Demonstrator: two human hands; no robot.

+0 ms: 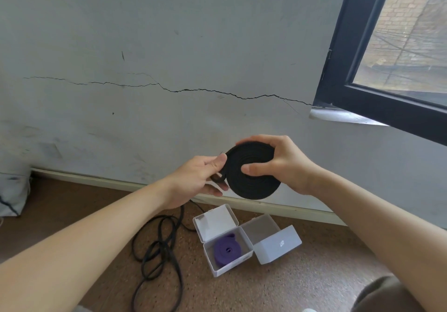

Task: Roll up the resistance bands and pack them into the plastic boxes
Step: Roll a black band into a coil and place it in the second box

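A black resistance band (251, 183) is wound into a flat coil and held in the air in front of the wall. My right hand (280, 164) grips the coil, thumb on its face and fingers over its top edge. My left hand (200, 178) pinches the band's loose tail at the coil's left edge. Below on the floor, an open plastic box (238, 262) holds a rolled purple band (226, 251). A second open plastic box (275, 245) stands beside it on the right with nothing visible inside.
Another black band or cord (159, 253) lies in loose loops on the brown floor, left of the boxes. A white skirting board (121, 183) runs along the cracked wall. A dark-framed window (377, 98) is at upper right. My knee (384, 294) shows at lower right.
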